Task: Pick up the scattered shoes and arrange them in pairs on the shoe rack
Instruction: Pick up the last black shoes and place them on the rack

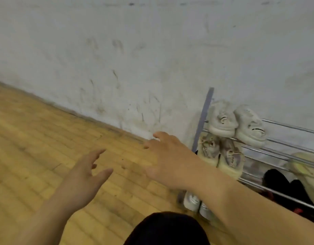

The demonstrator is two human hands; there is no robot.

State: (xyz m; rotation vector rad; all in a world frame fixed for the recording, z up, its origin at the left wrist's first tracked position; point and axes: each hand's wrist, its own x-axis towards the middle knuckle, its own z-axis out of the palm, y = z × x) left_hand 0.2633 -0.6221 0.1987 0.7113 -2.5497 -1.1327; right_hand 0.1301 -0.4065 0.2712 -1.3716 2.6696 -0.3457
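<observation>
Just to the right of the fingers of our right hand [168, 156] stands the shoe rack [285, 127], with a white pair [223, 119] on its top rails, a beige pair [216, 152] below and a pale pair [193, 200] lowest. Right hand and left hand [83, 175] hover over the wooden floor [37, 147], fingers spread apart, holding nothing. The only shoes we see sit racked, so we judge we are reaching for a stray; we should sight it first, then close on its heel
</observation>
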